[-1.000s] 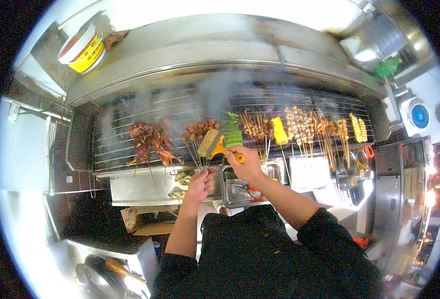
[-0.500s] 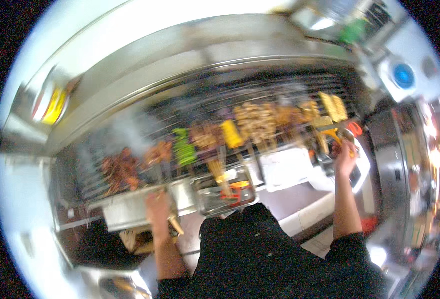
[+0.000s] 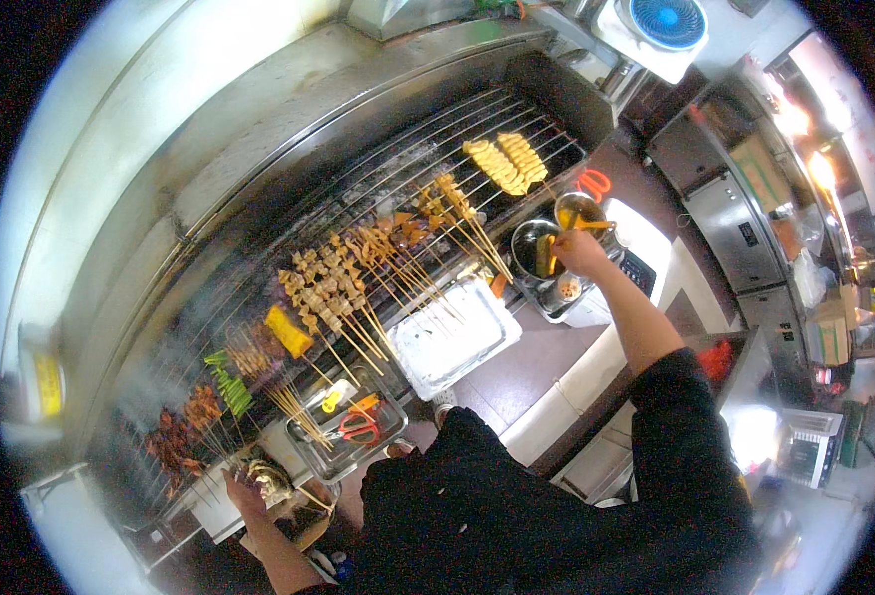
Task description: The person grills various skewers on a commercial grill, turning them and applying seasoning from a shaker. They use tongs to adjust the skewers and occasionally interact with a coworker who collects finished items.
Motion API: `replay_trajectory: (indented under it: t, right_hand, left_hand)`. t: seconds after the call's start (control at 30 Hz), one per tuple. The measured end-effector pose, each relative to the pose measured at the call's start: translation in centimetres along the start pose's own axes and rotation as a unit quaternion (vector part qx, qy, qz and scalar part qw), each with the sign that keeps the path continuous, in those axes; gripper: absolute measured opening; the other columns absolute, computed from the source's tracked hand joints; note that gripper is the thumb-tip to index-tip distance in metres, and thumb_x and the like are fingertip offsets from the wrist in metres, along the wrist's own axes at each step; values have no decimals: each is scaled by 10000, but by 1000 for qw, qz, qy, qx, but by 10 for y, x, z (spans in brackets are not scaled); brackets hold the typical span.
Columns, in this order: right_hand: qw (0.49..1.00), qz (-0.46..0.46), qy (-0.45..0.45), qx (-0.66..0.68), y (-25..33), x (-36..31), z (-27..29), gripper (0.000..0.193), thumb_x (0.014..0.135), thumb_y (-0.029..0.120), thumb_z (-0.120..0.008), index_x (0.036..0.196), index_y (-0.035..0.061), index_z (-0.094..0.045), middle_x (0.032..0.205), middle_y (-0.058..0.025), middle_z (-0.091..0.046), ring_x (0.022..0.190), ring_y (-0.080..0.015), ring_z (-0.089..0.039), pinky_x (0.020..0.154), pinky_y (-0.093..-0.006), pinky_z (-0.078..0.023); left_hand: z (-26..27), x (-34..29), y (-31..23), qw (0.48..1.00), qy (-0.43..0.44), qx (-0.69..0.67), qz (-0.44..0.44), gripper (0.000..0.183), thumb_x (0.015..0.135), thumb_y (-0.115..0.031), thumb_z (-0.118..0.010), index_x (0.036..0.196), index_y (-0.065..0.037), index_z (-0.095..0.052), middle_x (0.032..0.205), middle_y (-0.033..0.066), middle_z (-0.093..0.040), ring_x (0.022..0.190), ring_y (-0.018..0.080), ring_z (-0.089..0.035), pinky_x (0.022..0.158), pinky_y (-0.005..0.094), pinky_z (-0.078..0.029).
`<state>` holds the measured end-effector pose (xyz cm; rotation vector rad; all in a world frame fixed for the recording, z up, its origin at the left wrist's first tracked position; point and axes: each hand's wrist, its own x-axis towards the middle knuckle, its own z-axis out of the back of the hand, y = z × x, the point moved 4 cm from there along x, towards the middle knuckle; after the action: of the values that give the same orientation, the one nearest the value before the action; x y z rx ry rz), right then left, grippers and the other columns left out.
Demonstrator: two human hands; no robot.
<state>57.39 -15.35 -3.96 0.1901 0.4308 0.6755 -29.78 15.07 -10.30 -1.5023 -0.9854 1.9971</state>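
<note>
At the grill's left end, my left hand (image 3: 244, 488) is closed at the stick ends of the dark red meat skewers (image 3: 172, 451). Over to the right, my right hand (image 3: 578, 253) pinches a flat yellowish tool (image 3: 545, 256), brush-like in shape, that dips into a dark round pot (image 3: 528, 236). A smaller metal bowl (image 3: 568, 206) holding orange liquid and a ladle-like handle sits just beyond that hand. Meat cube skewers (image 3: 323, 283), a yellow block on a stick (image 3: 287, 332) and green vegetable skewers (image 3: 227, 385) lie across the grill (image 3: 398, 164).
Pale yellow skewers (image 3: 507, 164) lie at the far right of the grill. A white-lined tray (image 3: 457, 342) and a metal tray (image 3: 323, 456) with red scissors (image 3: 360, 428) stand along its front. More red handles (image 3: 593, 183) lie by the bowl. Smoke rises at left.
My view has turned and sharpened, so the grill now slants up to the right. My left hand has come to the meat skewers' sticks; my right hand has moved over the pot.
</note>
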Motion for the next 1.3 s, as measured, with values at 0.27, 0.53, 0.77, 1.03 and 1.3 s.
replay_trajectory:
  t: [0.27, 0.53, 0.77, 1.03, 1.3]
  right_hand:
    - [991, 48, -37, 118, -86, 109, -124, 148, 896, 135, -625, 848, 29, -717, 686, -95, -687, 570, -186, -666, 542, -318, -522]
    - [935, -70, -72, 340, -67, 60, -99, 184, 877, 182, -704, 965, 22, -730, 696, -83, -674, 562, -168, -635, 523, -315, -502]
    - [740, -42, -211, 637, -31, -63, -78, 203, 964, 187, -629, 971, -2, -703, 826, -47, -654, 763, -131, -604, 662, -262, -472]
    - [644, 49, -153, 748, 174, -142, -65, 134, 924, 102, -642, 1021, 13, -662, 932, -126, -698, 737, -185, -638, 641, -254, -502]
    - [691, 290, 213, 627, 598, -229, -209, 129, 923, 76, -666, 999, -22, -701, 890, -86, -707, 712, -146, -642, 627, -278, -506]
  left_hand:
    - [-6, 7, 4, 988, 92, -126, 11, 559, 1027, -537, -474, 1325, -66, -503, 886, 67, -557, 592, 125, -349, 498, 288, -292]
    - [14, 21, 12, 998, -38, 57, -16, 701, 1023, -591, -410, 1473, -54, -438, 1222, 159, -616, 957, 250, -604, 839, 437, -481]
    - [67, 21, 8, 995, -94, 7, -26, 580, 1048, -452, -413, 1462, -48, -455, 1424, 124, -542, 1200, 303, -581, 958, 453, -485]
    - [71, 7, -23, 989, -136, -29, -41, 404, 1038, -355, -509, 1293, -45, -557, 998, 62, -602, 768, 160, -596, 547, 325, -460]
    - [104, 40, -28, 990, -62, 111, -58, 371, 1009, -367, -555, 999, -6, -636, 813, 65, -641, 593, 157, -612, 469, 302, -453]
